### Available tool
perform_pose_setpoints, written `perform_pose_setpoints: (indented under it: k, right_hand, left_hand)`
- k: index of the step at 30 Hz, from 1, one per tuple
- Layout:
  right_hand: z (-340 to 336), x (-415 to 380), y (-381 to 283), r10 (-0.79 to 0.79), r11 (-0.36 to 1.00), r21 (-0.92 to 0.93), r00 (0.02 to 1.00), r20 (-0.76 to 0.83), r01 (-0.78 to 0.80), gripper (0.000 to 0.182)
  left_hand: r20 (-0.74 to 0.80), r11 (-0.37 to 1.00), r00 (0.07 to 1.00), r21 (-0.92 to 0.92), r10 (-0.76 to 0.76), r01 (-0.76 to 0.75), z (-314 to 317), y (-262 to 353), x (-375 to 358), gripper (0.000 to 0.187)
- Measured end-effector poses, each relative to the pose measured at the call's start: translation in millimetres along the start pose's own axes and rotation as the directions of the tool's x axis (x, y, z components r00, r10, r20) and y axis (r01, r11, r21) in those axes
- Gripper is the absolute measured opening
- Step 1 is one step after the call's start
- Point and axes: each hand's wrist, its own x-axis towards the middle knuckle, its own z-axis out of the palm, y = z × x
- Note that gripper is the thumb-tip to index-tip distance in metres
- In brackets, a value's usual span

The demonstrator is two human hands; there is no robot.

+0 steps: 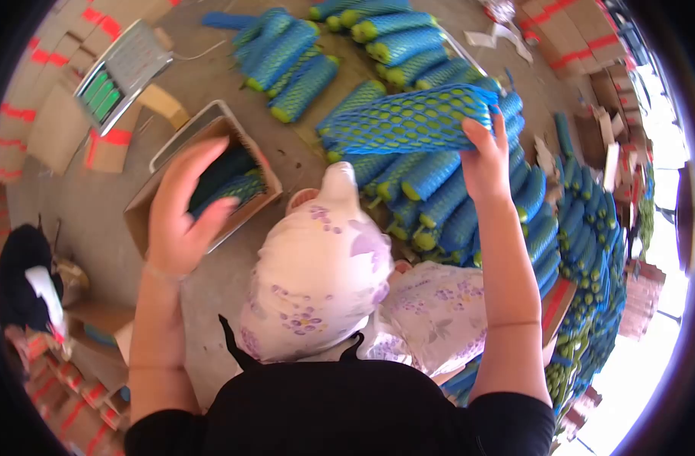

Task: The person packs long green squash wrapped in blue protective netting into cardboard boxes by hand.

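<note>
My right hand [486, 156] grips the end of a green vegetable in blue foam netting [408, 120], which lies roughly level above a pile of similar netted vegetables [431, 178]. My left hand [188, 209] is held over the near left side of an open cardboard box [265, 156], its thumb and fingers apart with nothing between them. Inside the box some netted vegetables [241, 188] show, partly hidden by the hand.
A scale with a green display [101, 95] stands at the upper left. More netted vegetables [590, 228] are heaped on the right. Stacked cartons [571, 34] line the edges. At the far left is a person in black [21, 266].
</note>
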Motion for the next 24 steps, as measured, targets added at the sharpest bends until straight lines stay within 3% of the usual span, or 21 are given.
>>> perform_pose_setpoints:
  k: [1,3,4,5,6,7,9,10,12,14,16,17,19,20,22,23,24]
  right_hand:
    - [23,-7,-4,-0.004,0.992,0.122,0.993,0.118,-0.011,0.054]
    - [66,-17,-3,0.001,0.946,0.307,0.948,0.318,-0.103,0.061]
    - [88,-27,-1,0.04,0.944,0.294,0.936,0.351,-0.151,0.066]
    - [102,-33,0,0.083,0.94,0.276,0.92,0.383,-0.2,0.071]
    - [109,-33,1,0.091,0.97,0.166,0.897,0.433,-0.178,0.076]
    - [112,-23,8,-0.084,0.996,0.011,0.874,0.478,0.09,0.076]
    - [104,-21,7,-0.137,0.971,-0.127,0.911,0.39,0.201,0.071]
    - [94,-20,7,-0.099,0.974,-0.155,0.932,0.349,0.162,0.068]
    - [69,-19,10,0.006,0.962,-0.261,0.948,0.319,0.082,0.061]
    - [46,-19,23,0.055,0.946,-0.32,0.953,0.297,0.045,0.058]
    - [11,-23,19,0.205,0.783,-0.622,0.949,0.241,-0.011,0.05]
    - [-12,-25,9,0.196,0.764,-0.643,0.969,0.153,-0.053,0.05]
    - [-64,-21,-11,0.219,0.547,-0.837,0.968,0.123,-0.017,0.044]
    - [-88,-25,-21,0.198,0.529,-0.847,0.979,0.053,-0.061,0.044]
    - [-128,-35,-36,0.195,0.361,-0.922,0.978,-0.076,-0.144,0.045]
    - [-140,-45,-41,0.175,0.356,-0.919,0.978,-0.114,-0.17,0.045]
    - [-149,-54,-46,0.229,0.253,-0.938,0.957,-0.18,-0.237,0.047]
  left_hand:
    - [0.012,0.987,0.991,0.089,0.132,-0.133,1,7,17,0.056]
    - [0.085,0.94,0.978,0.273,0.189,-0.205,7,28,44,0.073]
    - [0.073,0.939,0.984,0.296,0.163,-0.178,1,23,43,0.073]
    - [0.136,0.981,0.989,0.174,0.061,-0.085,-4,18,41,0.078]
    - [0.208,0.998,0.978,0.053,-0.029,0.019,-9,14,37,0.084]
    - [0.201,0.997,0.978,0.07,-0.055,0.042,-18,8,29,0.084]
    - [0.252,0.962,0.931,0.13,-0.266,0.239,-44,-11,6,0.086]
    - [0.246,0.959,0.93,0.138,-0.275,0.247,-53,-21,-4,0.086]
    - [0.293,0.833,0.806,0.396,-0.514,0.387,-63,-44,-24,0.084]
    - [0.281,0.812,0.803,0.449,-0.525,0.374,-62,-61,-41,0.084]
    - [0.255,0.811,0.834,0.483,-0.489,0.328,-55,-68,-38,0.084]
    - [0.245,0.829,0.854,0.465,-0.458,0.311,-52,-68,-38,0.084]
    - [0.259,0.863,0.874,0.419,-0.412,0.282,-45,-73,-34,0.084]
    - [0.267,0.861,0.878,0.44,-0.397,0.255,-40,-79,-34,0.085]
    - [0.294,0.873,0.89,0.448,-0.349,0.194,-31,-80,-33,0.085]
    - [0.288,0.838,0.862,0.49,-0.417,0.242,-27,-79,-32,0.084]
    - [0.278,0.796,0.828,0.531,-0.486,0.289,-26,-78,-33,0.084]
